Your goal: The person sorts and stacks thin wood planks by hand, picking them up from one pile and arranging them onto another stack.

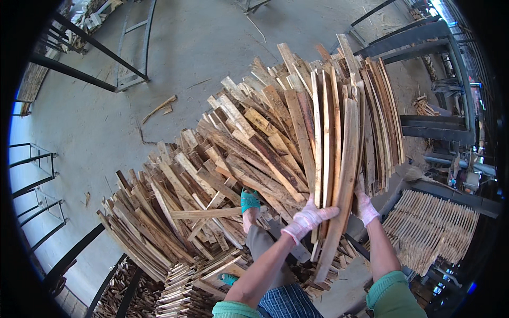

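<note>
A bundle of long wooden slats (344, 153) stands tilted in front of me at the right end of a big slat pile. My left hand (310, 217), in a pale pinkish glove, is closed round the near part of the bundle, its thumb lying across the front slat. On the bundle's right side, my right hand (364, 204), gloved the same way, presses against the slats; its fingers are partly hidden behind them. More upright slats (384, 122) stand packed just beyond my right hand.
The large pile of rough slats (233, 143) spreads leftward over the grey floor (196, 42). At right sits a stack of neatly laid sticks (432, 225) beside a dark metal frame (440, 124). Metal racks (132, 58) stand at far left. My sandalled foot (249, 201) is among the slats.
</note>
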Available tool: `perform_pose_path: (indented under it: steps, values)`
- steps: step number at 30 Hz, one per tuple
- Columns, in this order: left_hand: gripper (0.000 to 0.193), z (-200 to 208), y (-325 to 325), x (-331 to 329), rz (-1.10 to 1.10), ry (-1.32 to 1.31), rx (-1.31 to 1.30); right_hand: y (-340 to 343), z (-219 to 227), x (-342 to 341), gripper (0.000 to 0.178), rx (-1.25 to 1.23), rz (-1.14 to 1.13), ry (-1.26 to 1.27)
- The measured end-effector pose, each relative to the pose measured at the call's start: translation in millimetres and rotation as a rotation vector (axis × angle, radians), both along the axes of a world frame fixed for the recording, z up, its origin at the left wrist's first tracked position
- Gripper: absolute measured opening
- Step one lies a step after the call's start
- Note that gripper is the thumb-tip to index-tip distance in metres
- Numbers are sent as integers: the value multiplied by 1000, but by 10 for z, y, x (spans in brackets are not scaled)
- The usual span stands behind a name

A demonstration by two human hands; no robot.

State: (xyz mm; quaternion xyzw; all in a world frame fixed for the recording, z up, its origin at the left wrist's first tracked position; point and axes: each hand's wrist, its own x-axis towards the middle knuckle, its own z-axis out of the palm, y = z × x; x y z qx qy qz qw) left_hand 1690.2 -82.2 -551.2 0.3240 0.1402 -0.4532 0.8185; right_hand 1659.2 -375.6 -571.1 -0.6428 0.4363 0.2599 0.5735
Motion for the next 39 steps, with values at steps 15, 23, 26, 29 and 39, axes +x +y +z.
perform_pose_path:
  steps: [15, 23, 26, 29, 39]
  values:
    - [104, 1478, 696, -1202, 13, 257, 507, 1609, 1776, -528, 86, -82, 439, 1]
    - [89, 1939, 1366, -2230, 492, 461, 442, 2370, 1565, -956, 106, 104, 885, 4]
    - [85, 2092, 1587, -2566, 570, 459, 523, 2706, 1538, -1145, 99, 279, 853, -20]
    - [76, 2287, 1791, -2887, 709, 436, 543, 3118, 1657, -1316, 94, 434, 799, 3]
    - [89, 3172, 2456, -3804, 1138, 320, 514, 4426, 2606, -1636, 66, 464, 1128, -185]
